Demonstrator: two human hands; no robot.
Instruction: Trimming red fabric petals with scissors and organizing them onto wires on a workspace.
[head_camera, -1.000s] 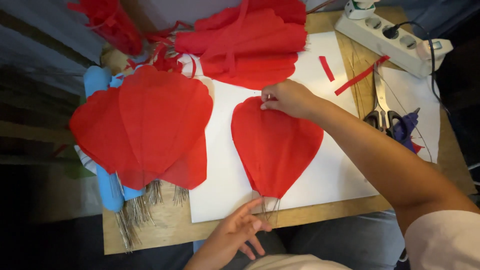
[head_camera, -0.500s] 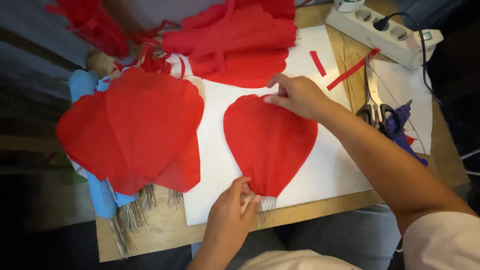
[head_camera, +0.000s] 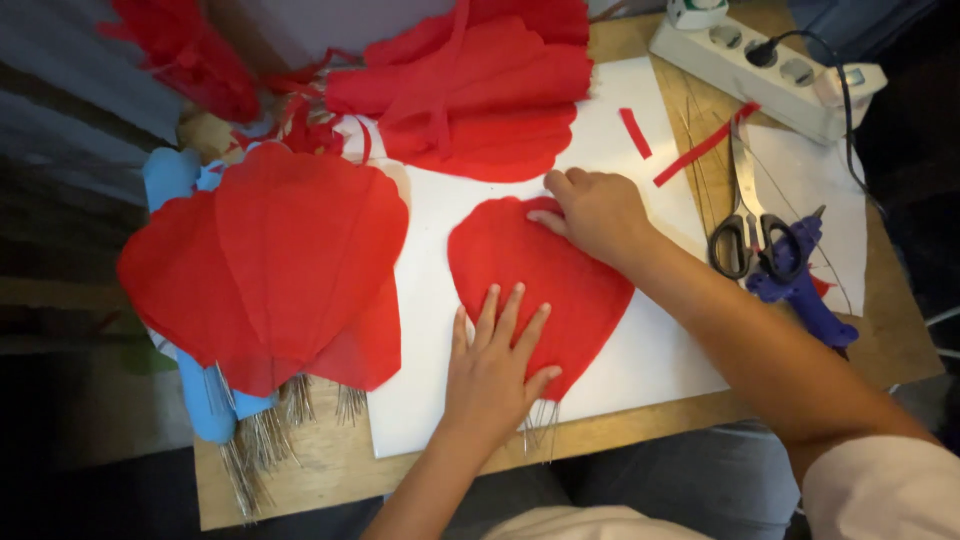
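Having slid up, the left hand (head_camera: 492, 372) now presses flat beside the right hand (head_camera: 592, 212) on the red petal (head_camera: 560, 275).

Setting: I read a home craft corner. Evidence: small wooden surface (head_camera: 300, 470) with white sheet (head_camera: 430, 400), red crepe-paper petal shapes (head_camera: 290, 250), scissors (head_camera: 745, 215), blue glue gun (head_camera: 800, 285), white power strip (head_camera: 760, 65), loose wire stems (head_camera: 250, 455), paper offcuts (head_camera: 635, 132).

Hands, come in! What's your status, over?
Left hand flat on red paper petal. Right hand pressing its top edge. Scissors and glue gun off to the right.
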